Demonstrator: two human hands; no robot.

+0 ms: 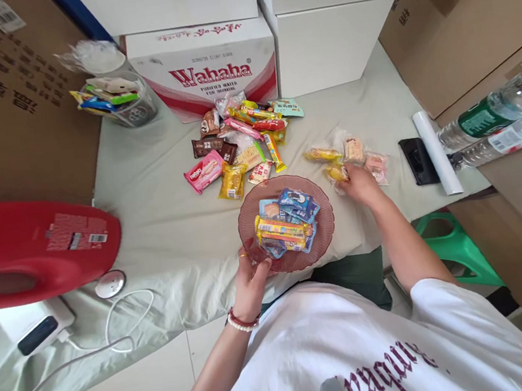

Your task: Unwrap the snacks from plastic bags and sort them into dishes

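Observation:
My left hand [249,280] grips the near left edge of a pink ribbed glass plate [327,241], thumb over the rim. On the plate lie several blue snack packets [295,199] and yellow-wrapped snack sticks [282,228]. To the right of the plate, my right hand [359,184] has its fingers closed on a small yellow-wrapped snack [335,173] at table height; its fingertips are partly hidden. Around that hand are another yellow packet [321,154], a clear-wrapped biscuit [354,149] and a pink-wrapped one [377,166].
Beyond the plate, mixed snacks [248,136] are heaped against a Wahaha carton [206,68]. A red jug [41,247] and plastic tub [134,106] stand left. A black phone [417,162], white roll [437,153] and water bottles [486,118] are right, with a green stool [461,252] below.

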